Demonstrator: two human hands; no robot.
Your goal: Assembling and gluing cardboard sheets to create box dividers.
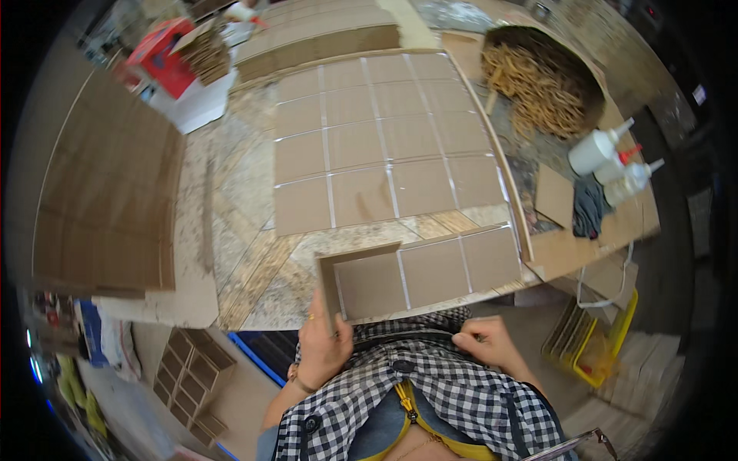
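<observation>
The checked apron [477, 396] lay nearest, close to the table [261, 269]; at the table's front edge the left hand [324, 349] pinched the near end of a bent cardboard strip [326, 288], thumb and fingers closed on it, probably to keep it upright; the strip stood on edge along the left corner of a cardboard panel [434, 269] with white lines, its bend apparently helping it stand; the right hand [488, 338] was loosely curled before the apron, well apart from the strip, and whether it held anything I could not tell; a larger lined sheet [350, 146] lay flat beyond, and a narrow wooden batten [492, 146] ran along the right side of both, perhaps as a straight stop; squeeze bottles [590, 154] stood to the right, a dark cloth [589, 207] just beside them, presumably for easy reach.
</observation>
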